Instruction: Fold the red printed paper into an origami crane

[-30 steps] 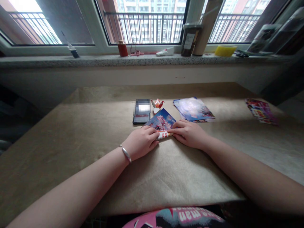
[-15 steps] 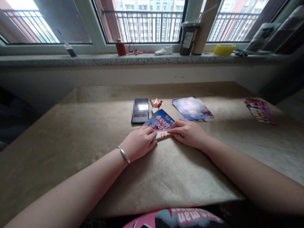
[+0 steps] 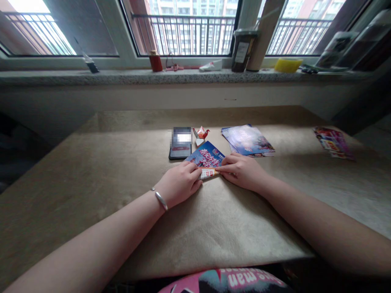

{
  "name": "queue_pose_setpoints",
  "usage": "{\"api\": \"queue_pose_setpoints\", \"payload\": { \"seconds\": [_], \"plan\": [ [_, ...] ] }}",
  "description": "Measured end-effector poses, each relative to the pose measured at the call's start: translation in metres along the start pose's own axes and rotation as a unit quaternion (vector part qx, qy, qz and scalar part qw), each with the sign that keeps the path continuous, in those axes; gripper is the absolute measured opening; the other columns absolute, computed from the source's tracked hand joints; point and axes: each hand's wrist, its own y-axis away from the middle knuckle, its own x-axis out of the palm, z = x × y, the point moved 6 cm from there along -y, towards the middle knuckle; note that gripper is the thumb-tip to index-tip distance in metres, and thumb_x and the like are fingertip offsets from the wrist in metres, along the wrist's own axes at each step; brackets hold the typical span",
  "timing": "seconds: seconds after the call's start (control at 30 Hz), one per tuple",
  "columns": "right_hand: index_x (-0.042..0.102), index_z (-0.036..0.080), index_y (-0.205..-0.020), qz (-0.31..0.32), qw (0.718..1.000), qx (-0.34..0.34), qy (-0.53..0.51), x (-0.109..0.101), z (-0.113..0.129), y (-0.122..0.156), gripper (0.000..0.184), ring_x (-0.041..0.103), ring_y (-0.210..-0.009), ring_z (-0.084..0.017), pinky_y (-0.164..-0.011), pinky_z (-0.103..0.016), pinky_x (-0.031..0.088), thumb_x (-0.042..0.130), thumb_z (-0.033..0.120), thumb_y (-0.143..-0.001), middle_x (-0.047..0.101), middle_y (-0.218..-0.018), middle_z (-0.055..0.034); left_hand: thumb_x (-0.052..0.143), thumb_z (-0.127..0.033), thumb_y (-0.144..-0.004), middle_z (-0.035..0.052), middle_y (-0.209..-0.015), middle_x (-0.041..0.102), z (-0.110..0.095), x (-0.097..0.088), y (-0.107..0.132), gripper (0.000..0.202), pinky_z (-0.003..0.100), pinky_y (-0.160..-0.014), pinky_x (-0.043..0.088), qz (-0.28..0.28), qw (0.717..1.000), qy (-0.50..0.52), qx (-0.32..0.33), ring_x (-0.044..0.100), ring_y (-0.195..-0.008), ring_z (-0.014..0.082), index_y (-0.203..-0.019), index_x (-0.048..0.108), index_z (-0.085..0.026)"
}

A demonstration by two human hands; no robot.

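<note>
Head view, nearest stuff first: a bit of pink printed fabric (image 3: pixel 226 280) is seen at the bottom edge, right by the table (image 3: pixel 122 142). A silver bracelet (image 3: pixel 161 200) is worn on the left wrist. The blue printed sheet (image 3: pixel 208 154) is held flat on the table between both hands, with a pale, red-printed strip showing along its near edge. The left hand (image 3: pixel 182 182) is loosely closed over the left side of it, fingers bent. The right side is held under the bunched fingertips of the right hand (image 3: pixel 242 171), nearly closed, index finger laid along the strip.

Just past the sheet, a phone (image 3: pixel 181 152) is parked to the left, its screen partly pixelated, with a red-and-white folded paper figure (image 3: pixel 200 133) beside it. More sheets (image 3: pixel 248 140) are stacked to the right, and some colourful leaflets (image 3: pixel 333 143) are left well apart, far right. At the back, a red bottle (image 3: pixel 155 62), a dark container (image 3: pixel 242 51) and a yellow roll (image 3: pixel 288 65) are lined up on the windowsill (image 3: pixel 122 79).
</note>
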Motion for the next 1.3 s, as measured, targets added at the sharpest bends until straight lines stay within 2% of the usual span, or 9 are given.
{"api": "queue_pose_setpoints", "payload": {
  "seconds": [0.3, 0.47, 0.6, 1.03, 1.3],
  "plan": [
    [0.071, 0.027, -0.099, 0.004, 1.0, -0.016, 0.013, 0.002, 0.001, 0.0, 0.024, 0.054, -0.078, -0.015, -0.068, -0.028, 0.042, 0.049, 0.029, -0.088, 0.066, -0.087, -0.0034, 0.048, -0.024, -0.086, 0.0103, -0.095, 0.059, -0.002, 0.003, -0.001, 0.024, 0.039, -0.082, 0.05, 0.003, 1.0, -0.003, -0.009, 0.053, -0.094, 0.0235, -0.103, 0.061, -0.012],
    [0.07, 0.022, -0.092, 0.012, 1.0, 0.009, -0.014, -0.001, -0.005, 0.001, 0.02, 0.056, -0.08, -0.015, -0.072, -0.027, 0.043, 0.051, 0.028, -0.087, 0.067, -0.086, -0.0034, 0.043, -0.023, -0.089, 0.0096, -0.102, 0.058, -0.005, 0.004, -0.001, 0.028, 0.039, -0.086, 0.048, 0.015, 1.0, 0.006, -0.014, 0.05, -0.099, 0.0231, -0.113, 0.057, -0.016],
    [0.07, 0.022, -0.088, 0.023, 0.999, 0.018, -0.012, -0.004, -0.009, 0.004, 0.018, 0.058, -0.081, -0.015, -0.072, -0.027, 0.043, 0.052, 0.026, -0.087, 0.068, -0.085, -0.0025, 0.046, -0.023, -0.088, 0.0108, -0.106, 0.057, -0.006, 0.005, -0.002, 0.028, 0.041, -0.089, 0.046, 0.023, 0.999, -0.004, -0.034, 0.049, -0.102, 0.0243, -0.112, 0.057, -0.015],
    [0.071, 0.023, -0.086, 0.026, 1.0, -0.002, 0.002, -0.003, -0.008, 0.007, 0.023, 0.056, -0.077, -0.015, -0.067, -0.026, 0.04, 0.048, 0.028, -0.089, 0.065, -0.082, -0.0038, 0.046, -0.024, -0.087, 0.0102, -0.1, 0.058, -0.007, 0.006, -0.001, 0.028, 0.04, -0.087, 0.047, 0.007, 1.0, 0.001, -0.024, 0.05, -0.1, 0.0234, -0.112, 0.057, -0.014],
    [0.071, 0.022, -0.086, 0.012, 1.0, -0.015, 0.0, 0.0, -0.002, 0.005, 0.024, 0.054, -0.076, -0.015, -0.066, -0.026, 0.039, 0.048, 0.029, -0.089, 0.065, -0.081, -0.0033, 0.045, -0.023, -0.087, 0.0088, -0.096, 0.059, -0.002, 0.003, 0.002, 0.025, 0.037, -0.08, 0.05, 0.005, 0.999, -0.016, -0.036, 0.051, -0.092, 0.0222, -0.106, 0.061, -0.017]
  ]
}}
